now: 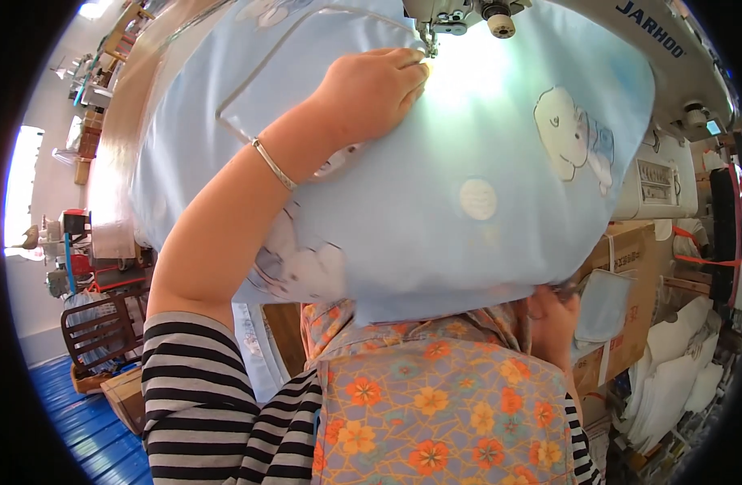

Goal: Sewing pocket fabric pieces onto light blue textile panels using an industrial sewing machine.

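A light blue fabric piece point(419, 226) printed with white cartoon animals spreads across the sewing machine's bed and hangs over the near edge. My left hand point(375, 93) lies flat on it with fingers stretched, the tips just beside the presser foot point(430, 44). A bracelet circles that wrist. Grey piping point(262, 73) outlines a corner on the fabric's left part. My right hand point(552, 322) is low at the cloth's near right edge, its fingers curled and partly hidden. Something dark shows at those fingertips, too unclear to name.
The sewing machine's arm point(670, 56) curves along the upper right, its lamp lighting the cloth. Below it stands a cardboard box point(629, 323) with a small blue fabric piece point(605, 303) against it. White scraps point(674, 364) pile farther right. A brown slatted chair point(104, 327) stands at left.
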Tool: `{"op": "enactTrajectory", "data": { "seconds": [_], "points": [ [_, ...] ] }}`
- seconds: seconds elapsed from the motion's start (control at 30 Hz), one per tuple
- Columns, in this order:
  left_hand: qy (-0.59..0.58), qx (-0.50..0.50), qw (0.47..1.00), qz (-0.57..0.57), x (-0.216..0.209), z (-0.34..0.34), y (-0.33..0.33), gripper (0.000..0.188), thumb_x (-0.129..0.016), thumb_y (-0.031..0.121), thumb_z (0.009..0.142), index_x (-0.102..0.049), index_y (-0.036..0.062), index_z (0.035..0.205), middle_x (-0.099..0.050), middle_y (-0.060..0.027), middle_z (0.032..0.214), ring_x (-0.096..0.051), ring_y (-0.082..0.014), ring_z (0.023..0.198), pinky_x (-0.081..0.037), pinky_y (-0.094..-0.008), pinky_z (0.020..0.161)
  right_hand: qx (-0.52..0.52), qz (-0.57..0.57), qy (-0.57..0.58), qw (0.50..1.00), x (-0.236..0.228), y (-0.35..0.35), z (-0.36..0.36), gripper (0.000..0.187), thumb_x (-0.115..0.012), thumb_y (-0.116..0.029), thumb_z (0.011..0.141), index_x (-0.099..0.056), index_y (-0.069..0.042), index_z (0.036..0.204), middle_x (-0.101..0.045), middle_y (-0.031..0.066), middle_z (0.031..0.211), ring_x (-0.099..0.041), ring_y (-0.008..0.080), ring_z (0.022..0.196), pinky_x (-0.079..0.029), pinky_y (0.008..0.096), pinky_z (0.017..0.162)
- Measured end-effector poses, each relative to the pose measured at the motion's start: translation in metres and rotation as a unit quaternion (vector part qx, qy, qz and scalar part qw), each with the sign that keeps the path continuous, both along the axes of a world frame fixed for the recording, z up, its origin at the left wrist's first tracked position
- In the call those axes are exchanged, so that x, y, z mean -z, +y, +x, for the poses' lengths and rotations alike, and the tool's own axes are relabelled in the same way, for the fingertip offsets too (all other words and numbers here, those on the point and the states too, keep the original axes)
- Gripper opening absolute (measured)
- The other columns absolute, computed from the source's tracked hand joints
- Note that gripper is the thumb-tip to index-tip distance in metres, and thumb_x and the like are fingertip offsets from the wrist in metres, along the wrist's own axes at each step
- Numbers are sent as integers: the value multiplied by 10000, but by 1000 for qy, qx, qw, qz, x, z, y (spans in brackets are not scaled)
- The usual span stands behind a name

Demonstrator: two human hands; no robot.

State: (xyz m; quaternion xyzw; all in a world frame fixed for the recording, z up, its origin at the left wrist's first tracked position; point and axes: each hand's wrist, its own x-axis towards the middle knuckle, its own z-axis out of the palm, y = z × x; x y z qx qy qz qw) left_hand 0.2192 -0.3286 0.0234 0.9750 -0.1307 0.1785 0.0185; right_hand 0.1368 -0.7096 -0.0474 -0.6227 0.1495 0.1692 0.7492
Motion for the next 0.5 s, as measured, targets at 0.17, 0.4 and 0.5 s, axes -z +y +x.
{"op": "enactTrajectory", "data": {
  "seconds": [0.17, 0.4, 0.5],
  "points": [
    [-12, -34, 999, 33, 3, -6, -9, 270, -560, 227, 921, -639, 84, 1135, -637, -51, 1193, -627, -223, 1049, -543, -349, 803, -22, -26, -145, 989, -42, -25, 41, 417, -500, 46, 886, -488, -30, 1297, -625, 30, 994, -456, 35, 628, -340, 181, 532],
    [-16, -43, 998, 35, 4, -2, -8, 254, -552, 238, 919, -653, 69, 1080, -635, -76, 1150, -611, -230, 1086, -550, -357, 783, -63, -271, -226, 933, -49, -39, 90, 422, -504, 30, 881, -573, -30, 1293, -647, 58, 1135, -563, 81, 957, -421, 216, 849],
    [-33, -26, 999, 19, 4, -2, -6, 249, -552, 250, 914, -666, 55, 1018, -637, -88, 1095, -608, -238, 1078, -556, -363, 770, -126, -353, -200, 905, -61, -48, 119, 356, -506, 7, 890, -639, -44, 1216, -643, 35, 1174, -567, 87, 1036, -416, 232, 909]
  ]
}}
